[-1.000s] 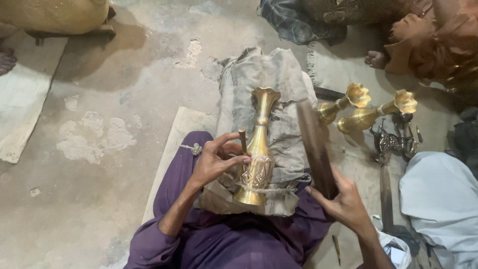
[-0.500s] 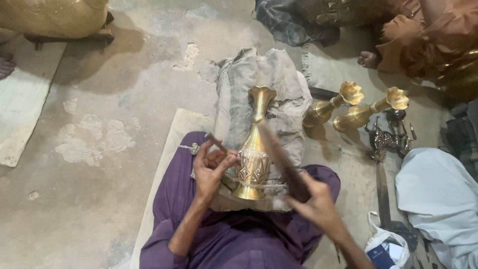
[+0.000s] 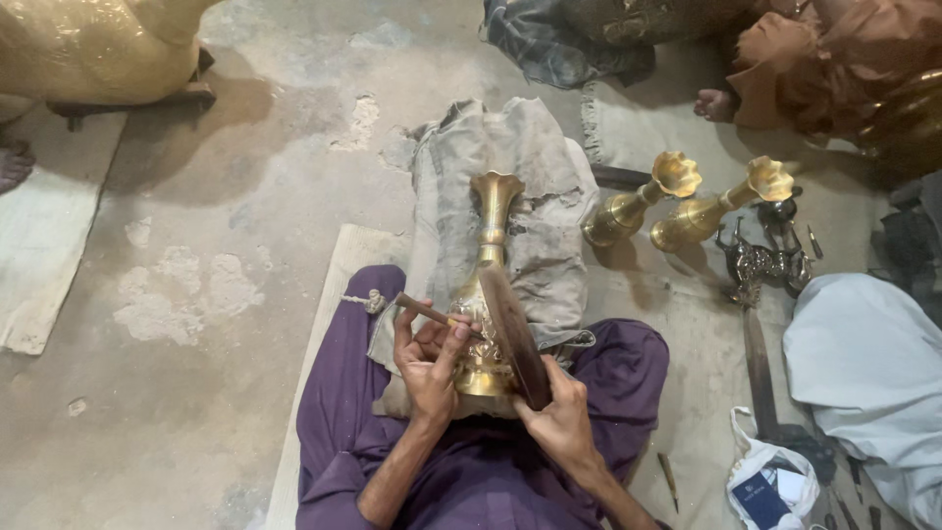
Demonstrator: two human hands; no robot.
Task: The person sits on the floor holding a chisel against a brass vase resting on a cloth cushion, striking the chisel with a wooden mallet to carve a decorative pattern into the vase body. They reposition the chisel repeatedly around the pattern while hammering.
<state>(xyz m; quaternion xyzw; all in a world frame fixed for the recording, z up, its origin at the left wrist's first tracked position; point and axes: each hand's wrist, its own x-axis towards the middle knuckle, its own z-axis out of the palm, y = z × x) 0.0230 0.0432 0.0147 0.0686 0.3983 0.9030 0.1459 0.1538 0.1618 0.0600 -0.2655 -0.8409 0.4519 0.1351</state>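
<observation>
Frame centre: left hand (image 3: 430, 355) pinches a thin chisel (image 3: 424, 313) against the brass vase (image 3: 487, 294), propped on the lap for steadiness; right hand (image 3: 561, 420) grips a dark wooden striker (image 3: 512, 336) over it.

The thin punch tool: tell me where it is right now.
In the head view, the thin punch tool is pinched in the left hand, left of centre, its tip against the brass vase lying on the lap, beside the dark wooden striker in the right hand.
</observation>
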